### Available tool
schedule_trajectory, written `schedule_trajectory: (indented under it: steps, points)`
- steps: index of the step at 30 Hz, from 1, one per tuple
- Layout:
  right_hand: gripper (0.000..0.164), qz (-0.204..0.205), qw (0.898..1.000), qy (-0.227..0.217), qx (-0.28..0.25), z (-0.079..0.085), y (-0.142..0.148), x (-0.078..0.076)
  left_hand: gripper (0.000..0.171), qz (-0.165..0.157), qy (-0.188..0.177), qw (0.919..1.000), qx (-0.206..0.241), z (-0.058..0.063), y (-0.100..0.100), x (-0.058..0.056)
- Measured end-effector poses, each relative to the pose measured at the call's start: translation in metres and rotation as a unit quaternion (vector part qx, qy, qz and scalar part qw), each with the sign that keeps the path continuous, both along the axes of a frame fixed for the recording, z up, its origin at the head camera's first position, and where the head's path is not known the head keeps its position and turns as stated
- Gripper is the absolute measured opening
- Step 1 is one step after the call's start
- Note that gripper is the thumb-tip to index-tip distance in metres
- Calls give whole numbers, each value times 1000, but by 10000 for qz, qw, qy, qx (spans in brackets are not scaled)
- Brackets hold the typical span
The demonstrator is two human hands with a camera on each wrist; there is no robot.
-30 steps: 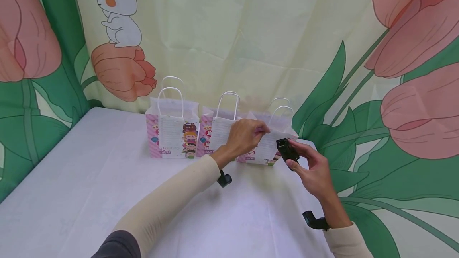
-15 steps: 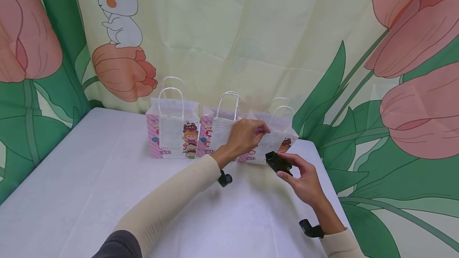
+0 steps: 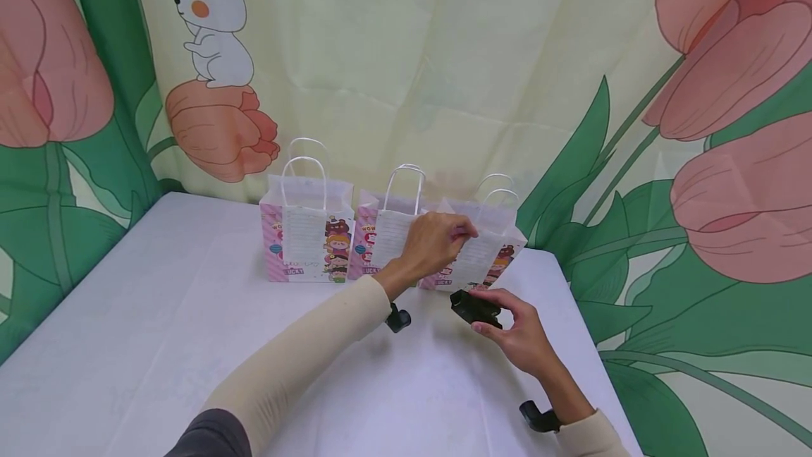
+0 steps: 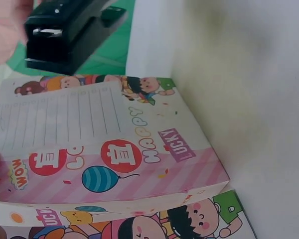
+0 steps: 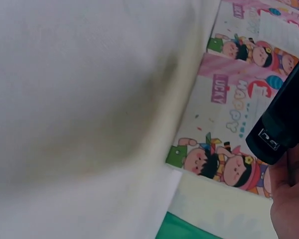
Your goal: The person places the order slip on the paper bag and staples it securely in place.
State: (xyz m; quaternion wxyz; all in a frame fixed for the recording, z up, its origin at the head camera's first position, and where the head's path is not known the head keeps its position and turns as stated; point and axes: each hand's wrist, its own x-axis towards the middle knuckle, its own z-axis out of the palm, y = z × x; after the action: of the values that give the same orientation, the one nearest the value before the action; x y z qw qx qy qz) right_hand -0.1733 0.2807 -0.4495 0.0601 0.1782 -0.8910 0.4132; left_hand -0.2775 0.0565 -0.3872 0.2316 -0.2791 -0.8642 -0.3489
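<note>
Three paper gift bags stand in a row, each with a lined sheet on its front. At the right bag (image 3: pixel 501 259), my left hand (image 3: pixel 434 238) pinches the top edge by the lined sheet (image 4: pixel 65 117); the fingertips show only at the left border of the left wrist view. In front of that bag, my right hand (image 3: pixel 517 330) grips a black stapler (image 3: pixel 476 307) between thumb and fingers, its nose pointing left and apart from the paper. The stapler's front end shows up close in the right wrist view, over the printed bag.
The left bag (image 3: pixel 307 238) and the middle bag (image 3: pixel 383 235), both with white twisted handles, stand beside the right one. A white cloth covers the table (image 3: pixel 190 330). Behind it hangs a curtain (image 3: pixel 355 41) printed with tulips and a rabbit.
My right hand has moved left and down with the stapler, from beside the right bag to low in front of it. The left hand keeps its place at the bag's top.
</note>
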Motion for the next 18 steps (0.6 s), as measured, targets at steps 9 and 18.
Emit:
schedule_trajectory:
  steps: [9, 18]
  points:
    - [58, 229, 9992, -269, 184, -13, -11, 0, 11, 22, 52, 10000, 31, -1, -1, 1]
    - [60, 543, 9962, -378, 558, -23, -26, 0, 11, 20, 67, 10000, 34, -3, -2, 2]
